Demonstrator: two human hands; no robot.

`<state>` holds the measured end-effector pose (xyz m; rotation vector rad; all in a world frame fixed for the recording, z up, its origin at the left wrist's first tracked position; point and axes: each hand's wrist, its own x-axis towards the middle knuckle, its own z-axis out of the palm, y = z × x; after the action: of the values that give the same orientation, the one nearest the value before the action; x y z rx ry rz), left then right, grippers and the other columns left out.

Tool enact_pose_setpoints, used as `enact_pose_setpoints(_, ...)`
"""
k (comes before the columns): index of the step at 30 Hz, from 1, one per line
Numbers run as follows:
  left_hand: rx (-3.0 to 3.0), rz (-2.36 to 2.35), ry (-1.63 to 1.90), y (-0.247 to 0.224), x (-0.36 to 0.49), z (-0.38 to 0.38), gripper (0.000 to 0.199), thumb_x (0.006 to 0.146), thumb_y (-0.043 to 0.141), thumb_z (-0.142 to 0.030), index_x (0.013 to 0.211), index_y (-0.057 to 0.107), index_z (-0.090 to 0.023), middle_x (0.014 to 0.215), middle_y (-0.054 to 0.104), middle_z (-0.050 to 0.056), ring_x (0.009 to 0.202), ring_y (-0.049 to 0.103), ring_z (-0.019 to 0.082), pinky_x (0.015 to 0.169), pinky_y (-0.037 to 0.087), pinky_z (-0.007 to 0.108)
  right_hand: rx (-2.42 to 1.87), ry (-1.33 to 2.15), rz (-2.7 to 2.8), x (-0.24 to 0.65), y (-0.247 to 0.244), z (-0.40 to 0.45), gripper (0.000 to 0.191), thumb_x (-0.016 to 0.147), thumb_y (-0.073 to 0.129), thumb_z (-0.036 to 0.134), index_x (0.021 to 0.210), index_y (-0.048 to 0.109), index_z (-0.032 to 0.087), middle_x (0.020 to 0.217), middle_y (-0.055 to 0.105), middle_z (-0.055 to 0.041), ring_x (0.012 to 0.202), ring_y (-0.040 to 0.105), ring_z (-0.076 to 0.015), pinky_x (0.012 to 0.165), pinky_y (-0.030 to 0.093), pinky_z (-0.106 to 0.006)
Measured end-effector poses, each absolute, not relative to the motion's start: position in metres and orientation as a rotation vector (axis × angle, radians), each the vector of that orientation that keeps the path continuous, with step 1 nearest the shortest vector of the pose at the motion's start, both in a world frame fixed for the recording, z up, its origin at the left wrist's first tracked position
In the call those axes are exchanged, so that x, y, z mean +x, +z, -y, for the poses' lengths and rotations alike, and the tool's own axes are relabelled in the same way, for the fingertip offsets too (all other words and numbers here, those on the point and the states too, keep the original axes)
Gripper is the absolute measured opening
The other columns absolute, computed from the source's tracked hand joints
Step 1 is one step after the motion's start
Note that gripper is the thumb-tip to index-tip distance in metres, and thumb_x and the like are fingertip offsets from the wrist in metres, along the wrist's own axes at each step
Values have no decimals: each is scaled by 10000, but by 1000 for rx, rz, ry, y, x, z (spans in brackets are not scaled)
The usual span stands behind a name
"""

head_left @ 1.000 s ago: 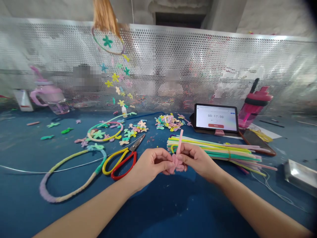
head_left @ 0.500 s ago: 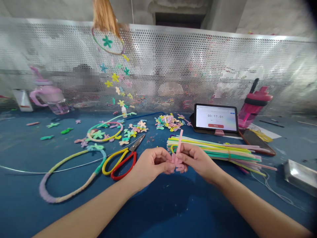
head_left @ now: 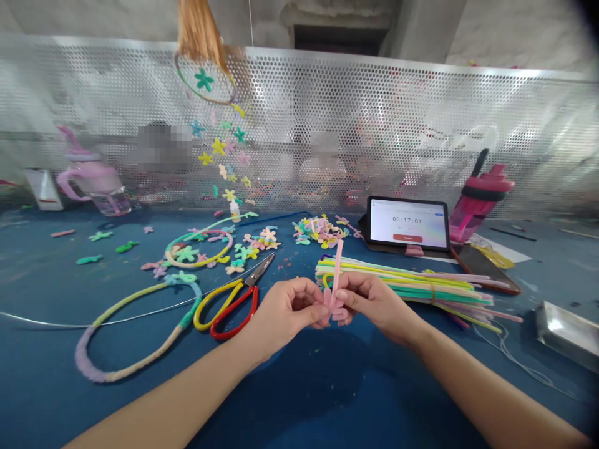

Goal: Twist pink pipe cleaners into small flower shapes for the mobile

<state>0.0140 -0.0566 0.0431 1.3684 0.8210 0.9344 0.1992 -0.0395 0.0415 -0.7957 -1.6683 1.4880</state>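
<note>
Through the head camera I'm looking down at both hands, held close together just above the blue tabletop [head_left: 299,399]. The left hand [head_left: 283,312] and right hand [head_left: 374,305] are both grasping a pink pipe cleaner [head_left: 337,268], pinching it between thumbs and fingers at the middle of the view. Its straight end stands upright, and its lower part is bent into petal-like loops. Just left of the left hand lie red-and-yellow-handled scissors [head_left: 234,305], blades pointing far. Just beyond the right hand sits a tied bundle of coloured pipe cleaners [head_left: 407,284]. Farther off, a tablet [head_left: 407,223] shows a timer, with a pink water bottle [head_left: 477,206] to its right.
</note>
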Motion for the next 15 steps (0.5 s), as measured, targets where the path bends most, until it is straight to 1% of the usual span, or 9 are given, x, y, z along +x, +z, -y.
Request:
enact_pose_setpoints(7, 1368, -782, 928, 44, 13, 57, 232, 684, 728, -270, 732, 557, -121, 628, 640, 22, 598, 592, 124, 593, 470, 241, -788, 1500, 1709, 200, 44, 37, 186, 728, 699, 312, 753, 644, 137, 646, 623, 1, 556, 571, -92, 537, 480, -206)
enact_pose_setpoints(15, 1389, -811, 942, 41, 14, 57, 172, 697, 699, -212, 736, 555, -126, 627, 632, 10, 605, 597, 124, 590, 464, 231, -861, 1398, 1780, 200, 43, 39, 204, 759, 667, 329, 736, 625, 130, 639, 637, -14, 543, 570, -91, 531, 469, -204)
